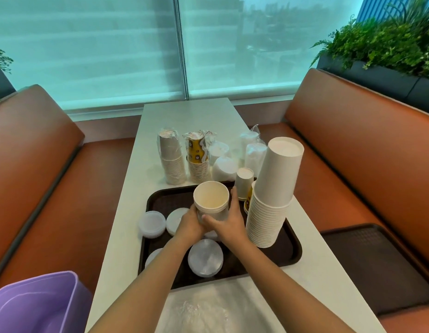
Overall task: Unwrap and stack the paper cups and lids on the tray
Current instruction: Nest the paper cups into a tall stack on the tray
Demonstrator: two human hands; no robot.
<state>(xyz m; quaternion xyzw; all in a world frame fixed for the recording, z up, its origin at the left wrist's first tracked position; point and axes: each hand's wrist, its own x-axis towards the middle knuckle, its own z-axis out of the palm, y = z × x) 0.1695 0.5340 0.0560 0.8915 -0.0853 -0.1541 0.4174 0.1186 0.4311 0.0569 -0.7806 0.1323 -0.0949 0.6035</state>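
Both hands hold an upright stack of white paper cups [211,200] over the dark brown tray [290,251]; its open mouth faces me. My left hand [190,223] grips its left side and my right hand [229,218] wraps the right side. A tall inverted stack of white cups [272,191] stands on the tray's right part, with a small inverted cup stack [243,182] behind it. Stacks of lids [205,257] lie on the tray near me, one lid stack [152,223] hanging over its left rim. Wrapped cup sleeves [171,159] and wrapped lids [255,153] stand behind the tray.
Crumpled clear plastic wrap [203,308] lies on the white table [189,116] by its near edge. A purple bin [38,304] stands at lower left. A second dark tray [376,263] lies on the orange bench at right. A yellow-printed wrapped cup sleeve [197,159] stands mid-table.
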